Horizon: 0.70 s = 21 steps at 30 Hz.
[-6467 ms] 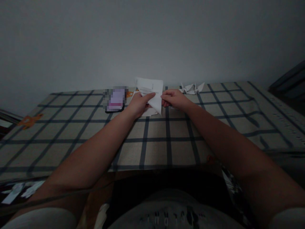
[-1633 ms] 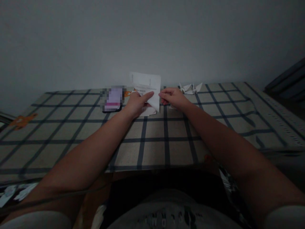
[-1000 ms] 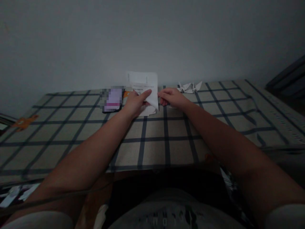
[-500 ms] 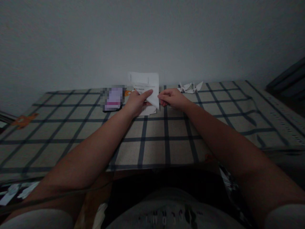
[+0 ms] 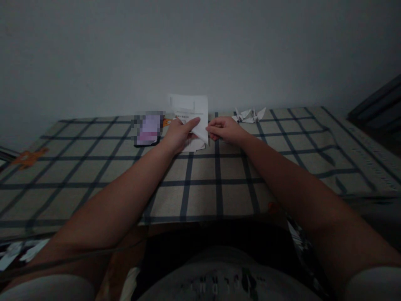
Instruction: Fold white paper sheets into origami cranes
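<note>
A printed white sheet of paper [image 5: 200, 106], with a folded-over part, stands up from the table in front of me. My left hand [image 5: 180, 133] is closed on it, thumb on the near face and fingers behind. At the sheet's right edge, my right hand [image 5: 224, 128] pinches the paper between thumb and curled fingers. Below the left hand more white paper [image 5: 196, 145] lies on the cloth, partly hidden. Beyond the right hand sit folded paper cranes [image 5: 250, 115].
A phone [image 5: 148, 129] with a lit, blurred screen lies left of the paper. The checked tablecloth [image 5: 203, 184] covers the table, which meets a plain wall [image 5: 200, 50] at the back. Dark slatted furniture [image 5: 379, 102] stands at the far right.
The right hand has shifted very slightly left along with the paper's edge. Both hands keep their hold, and the view has moved a little.
</note>
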{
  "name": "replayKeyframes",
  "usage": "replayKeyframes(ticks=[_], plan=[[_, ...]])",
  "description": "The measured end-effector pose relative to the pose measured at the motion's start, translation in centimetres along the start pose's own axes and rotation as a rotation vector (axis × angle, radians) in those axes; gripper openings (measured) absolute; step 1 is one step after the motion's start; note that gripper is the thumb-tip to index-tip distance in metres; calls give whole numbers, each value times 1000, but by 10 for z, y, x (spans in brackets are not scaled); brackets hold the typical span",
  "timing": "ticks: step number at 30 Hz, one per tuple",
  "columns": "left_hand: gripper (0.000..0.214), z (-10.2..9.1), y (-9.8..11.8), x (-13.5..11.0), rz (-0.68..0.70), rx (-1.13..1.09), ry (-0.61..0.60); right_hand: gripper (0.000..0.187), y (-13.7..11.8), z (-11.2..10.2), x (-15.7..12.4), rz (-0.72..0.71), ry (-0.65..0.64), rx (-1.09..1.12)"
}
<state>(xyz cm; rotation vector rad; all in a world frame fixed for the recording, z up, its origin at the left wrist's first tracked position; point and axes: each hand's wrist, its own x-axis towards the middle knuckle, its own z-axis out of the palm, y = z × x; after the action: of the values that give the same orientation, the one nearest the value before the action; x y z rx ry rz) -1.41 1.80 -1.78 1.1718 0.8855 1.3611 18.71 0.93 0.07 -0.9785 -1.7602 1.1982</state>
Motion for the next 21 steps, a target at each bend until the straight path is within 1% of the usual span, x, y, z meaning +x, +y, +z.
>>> replayKeyframes(ticks=[5, 10, 12, 14, 17, 21], plan=[[43, 1, 4, -3, -29, -6, -37, 14, -1, -1, 0, 7, 27, -27], [37, 5, 10, -8, -146, 39, -137, 15, -4, 0, 0, -7, 70, 19], [33, 5, 10, -9, -173, 52, -147, 17, -6, 1, 0, 3, 100, 36], [33, 3, 7, -8, -172, 61, -142, 16, -8, 2, 0, 19, 119, 45], [35, 0, 3, -6, -136, 78, -148, 15, -7, 2, 1, 21, 113, 48], [33, 1, 4, -6, -109, 82, -156, 16, -8, 2, 0, 8, 99, 57]])
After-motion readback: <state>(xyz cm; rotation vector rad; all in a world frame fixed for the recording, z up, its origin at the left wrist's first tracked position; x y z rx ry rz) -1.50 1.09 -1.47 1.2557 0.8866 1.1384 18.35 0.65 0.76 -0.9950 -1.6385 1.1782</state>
